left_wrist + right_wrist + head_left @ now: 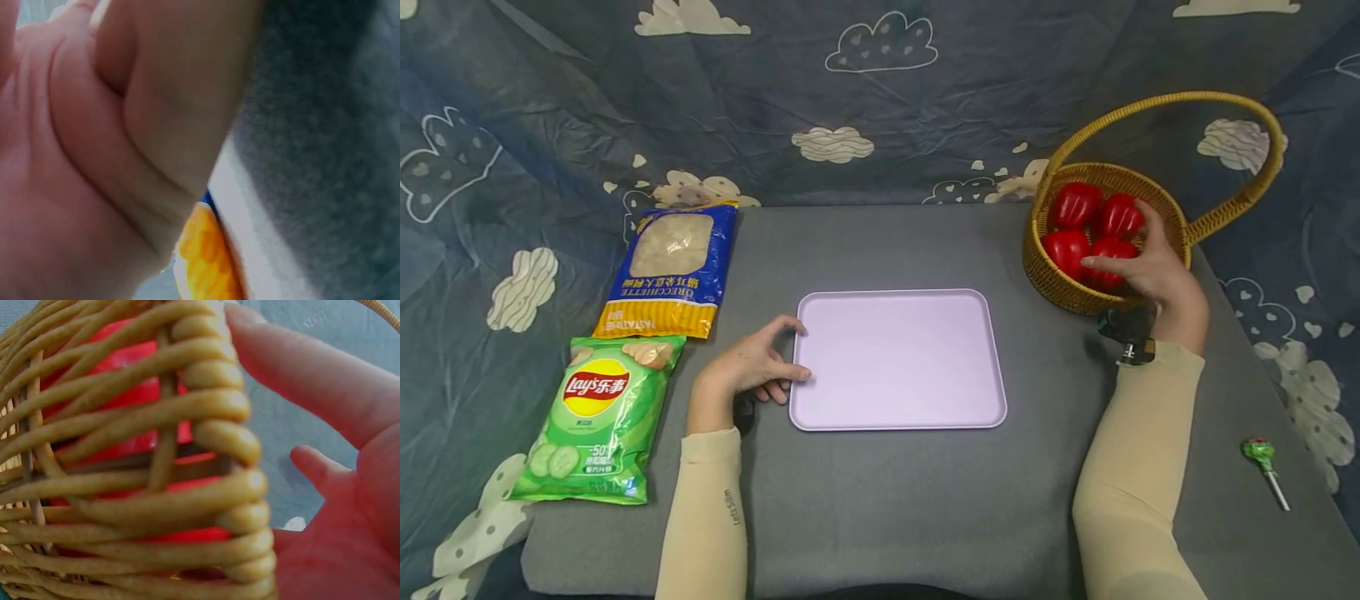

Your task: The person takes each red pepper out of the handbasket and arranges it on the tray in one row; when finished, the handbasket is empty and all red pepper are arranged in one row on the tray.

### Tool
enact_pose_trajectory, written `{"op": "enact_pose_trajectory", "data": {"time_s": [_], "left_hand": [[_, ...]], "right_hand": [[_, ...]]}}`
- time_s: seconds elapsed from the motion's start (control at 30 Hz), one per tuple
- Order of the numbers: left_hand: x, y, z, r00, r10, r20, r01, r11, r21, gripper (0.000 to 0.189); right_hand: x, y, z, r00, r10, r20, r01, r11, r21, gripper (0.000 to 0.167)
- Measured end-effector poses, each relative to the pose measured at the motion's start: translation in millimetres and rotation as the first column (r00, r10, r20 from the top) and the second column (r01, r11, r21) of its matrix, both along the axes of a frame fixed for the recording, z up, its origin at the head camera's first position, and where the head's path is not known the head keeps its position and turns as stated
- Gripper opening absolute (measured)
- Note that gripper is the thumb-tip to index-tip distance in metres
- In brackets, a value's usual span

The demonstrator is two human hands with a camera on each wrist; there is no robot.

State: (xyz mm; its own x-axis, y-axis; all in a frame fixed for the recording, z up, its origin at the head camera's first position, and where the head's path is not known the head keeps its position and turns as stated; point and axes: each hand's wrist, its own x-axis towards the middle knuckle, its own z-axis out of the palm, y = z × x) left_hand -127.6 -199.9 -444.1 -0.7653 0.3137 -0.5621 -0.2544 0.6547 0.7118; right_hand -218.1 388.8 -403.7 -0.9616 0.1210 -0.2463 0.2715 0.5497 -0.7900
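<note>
A lilac tray (898, 360) lies on the grey table before the person. At its left edge is the left hand (748, 362), with the thumb over the rim and the index fingertip touching it; the left wrist view shows mostly palm. To the right, a wicker basket (1060, 286) with a tall handle holds several red bell peppers (1077, 205). The right hand (1161, 271) reaches over the basket's near right rim, thumb and fingers spread around the front right pepper (1112, 250). Through the weave, red shows in the right wrist view; contact with the pepper cannot be told.
On the left lie a blue and yellow orecchiette pasta bag (666, 267) and, nearer, a green Lay's chip bag (598, 417). A green-wrapped lollipop (1259, 454) lies at the right near the table edge. Dark cloud-printed cloth (880, 108) hangs behind the table.
</note>
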Motion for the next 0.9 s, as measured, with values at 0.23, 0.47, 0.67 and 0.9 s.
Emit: {"op": "enact_pose_trajectory", "data": {"time_s": [0.23, 0.47, 0.67, 0.9], "left_hand": [[-0.9, -4.6, -6.0, 0.999, 0.001, 0.038, -0.004, 0.997, 0.081, 0.066], [-2.8, -10.6, -8.2, 0.997, 0.014, 0.079, -0.024, 0.991, 0.131, 0.066], [-2.7, -17.6, -14.0, 0.997, -0.001, 0.083, -0.015, 0.98, 0.2, 0.065], [4.8, -18.9, -15.4, 0.996, -0.022, 0.091, 0.001, 0.975, 0.222, 0.065]], "right_hand": [[-0.5, 3, -1.5, 0.999, -0.018, 0.046, 0.017, 1.0, 0.006, 0.115], [-2.2, 5, -0.2, 0.992, -0.031, 0.121, 0.033, 0.999, -0.013, 0.114], [-4.5, 2, 1.3, 0.987, -0.049, 0.156, 0.04, 0.997, 0.061, 0.114], [-5.0, 4, 2.1, 0.986, -0.018, 0.167, 0.005, 0.997, 0.08, 0.11]]}}
